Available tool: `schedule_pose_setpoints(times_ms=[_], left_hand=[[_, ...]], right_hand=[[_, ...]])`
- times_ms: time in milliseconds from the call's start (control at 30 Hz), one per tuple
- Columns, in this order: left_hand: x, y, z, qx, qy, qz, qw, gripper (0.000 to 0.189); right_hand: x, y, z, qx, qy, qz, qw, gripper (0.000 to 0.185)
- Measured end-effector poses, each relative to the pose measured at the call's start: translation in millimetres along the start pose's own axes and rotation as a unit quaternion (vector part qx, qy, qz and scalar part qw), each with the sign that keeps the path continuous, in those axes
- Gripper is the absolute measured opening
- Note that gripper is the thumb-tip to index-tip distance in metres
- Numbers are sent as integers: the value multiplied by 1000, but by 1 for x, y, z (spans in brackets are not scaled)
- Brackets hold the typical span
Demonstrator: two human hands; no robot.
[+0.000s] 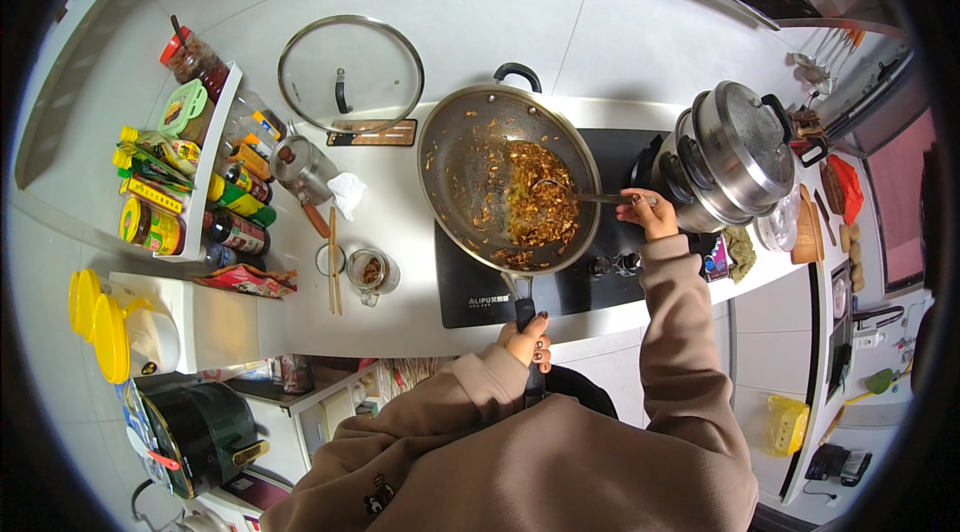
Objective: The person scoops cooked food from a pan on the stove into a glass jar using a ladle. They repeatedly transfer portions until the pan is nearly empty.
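Observation:
My left hand [527, 343] is wrapped around the black handle [526, 311] of a large honeycomb-textured wok [459, 179]. The wok rests on a black glass cooktop [469, 299] and looks tilted, with its contents gathered toward the right. Chopped brown food [551, 217] lies there in yellowish oil. My right hand [649, 214] grips the handle of a metal spoon or ladle [600, 197], whose head is in the food. A small glass mug [375, 277] holding some brown bits stands left of the cooktop, close to a pair of wooden chopsticks [334, 262].
A glass lid [367, 71] leans against the back wall. On the right stands a stacked steel steamer pot [739, 149]. A small lidded saucepan [306, 170], a crumpled tissue [347, 193] and a white rack [196, 213] of bottles and jars stand left. A black air fryer [206, 434] sits lower left.

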State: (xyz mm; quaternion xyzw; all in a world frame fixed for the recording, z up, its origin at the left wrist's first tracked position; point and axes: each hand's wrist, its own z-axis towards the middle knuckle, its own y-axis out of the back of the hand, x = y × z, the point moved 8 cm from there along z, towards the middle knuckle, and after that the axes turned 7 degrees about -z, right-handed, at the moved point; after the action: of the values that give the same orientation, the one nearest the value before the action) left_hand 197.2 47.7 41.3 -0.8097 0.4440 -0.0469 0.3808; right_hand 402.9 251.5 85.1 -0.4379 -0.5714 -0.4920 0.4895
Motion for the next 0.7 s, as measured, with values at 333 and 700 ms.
schedule_pose_setpoints(times_ms=[333,700], left_hand=[[3,2,3,14,13,-19,1000,24],[0,-1,0,-3,3,-1,1000,29]], right_hand=[[11,-6,-10,11,-44,8,999,28],[12,-13,-20,28,-80,22,996,27]])
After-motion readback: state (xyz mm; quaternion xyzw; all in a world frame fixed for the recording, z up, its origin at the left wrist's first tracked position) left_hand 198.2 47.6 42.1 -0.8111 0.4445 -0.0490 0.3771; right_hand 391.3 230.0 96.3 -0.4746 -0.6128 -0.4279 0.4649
